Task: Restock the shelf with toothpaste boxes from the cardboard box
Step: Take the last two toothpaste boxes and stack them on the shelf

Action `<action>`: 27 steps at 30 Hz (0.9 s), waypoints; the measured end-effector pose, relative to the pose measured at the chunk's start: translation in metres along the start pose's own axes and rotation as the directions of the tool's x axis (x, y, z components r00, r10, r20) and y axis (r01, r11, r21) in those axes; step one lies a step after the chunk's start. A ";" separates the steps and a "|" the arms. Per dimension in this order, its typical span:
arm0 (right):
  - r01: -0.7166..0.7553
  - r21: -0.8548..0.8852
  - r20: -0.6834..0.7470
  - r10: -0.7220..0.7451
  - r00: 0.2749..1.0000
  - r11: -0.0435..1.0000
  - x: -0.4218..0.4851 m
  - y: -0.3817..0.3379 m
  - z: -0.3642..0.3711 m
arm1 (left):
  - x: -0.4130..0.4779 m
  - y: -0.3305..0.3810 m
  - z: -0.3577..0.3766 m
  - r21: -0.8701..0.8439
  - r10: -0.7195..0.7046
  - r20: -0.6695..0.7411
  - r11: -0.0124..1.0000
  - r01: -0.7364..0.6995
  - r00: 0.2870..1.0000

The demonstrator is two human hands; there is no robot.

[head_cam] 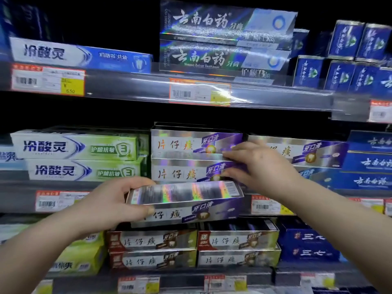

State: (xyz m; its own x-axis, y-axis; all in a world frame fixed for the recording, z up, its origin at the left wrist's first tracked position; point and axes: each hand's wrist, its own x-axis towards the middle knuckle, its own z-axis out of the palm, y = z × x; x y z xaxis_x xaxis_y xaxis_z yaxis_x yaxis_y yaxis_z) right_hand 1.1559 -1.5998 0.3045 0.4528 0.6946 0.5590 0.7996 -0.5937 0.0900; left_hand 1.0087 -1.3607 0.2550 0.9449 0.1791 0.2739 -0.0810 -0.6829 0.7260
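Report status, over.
Left hand grips silver-purple toothpaste box, not yet shelved. Right hand pinches lower stacked box. That spot already stacked two high.

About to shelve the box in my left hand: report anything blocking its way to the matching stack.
Nothing visible lies between the held box and the two-box stack. The right hand touches the stack's front right; the space above it looks free.

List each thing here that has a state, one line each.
held box, closed, roughly level, in front of the middle shelf, not yet placed.
left hand, grips the held box's left end.
lower stacked box, closed, lying on the middle shelf.
upper stacked box, closed, lying on the lower stacked box.
right hand, pinches the lower stacked box's right part.
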 end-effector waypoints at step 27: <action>-0.058 -0.120 0.147 0.076 0.986 0.991 0.012 -0.006 0.001 | -0.011 0.006 -0.004 -0.043 0.053 0.015 0.998 -0.052 0.998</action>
State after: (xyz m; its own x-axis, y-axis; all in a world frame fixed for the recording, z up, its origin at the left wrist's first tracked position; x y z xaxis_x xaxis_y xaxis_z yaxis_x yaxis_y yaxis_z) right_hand 1.1569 -1.5874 0.3103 0.5651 0.7000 0.4366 0.7189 -0.6775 0.1556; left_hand 0.9965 -1.3639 0.2587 0.9440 0.1319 0.3025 -0.1441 -0.6600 0.7373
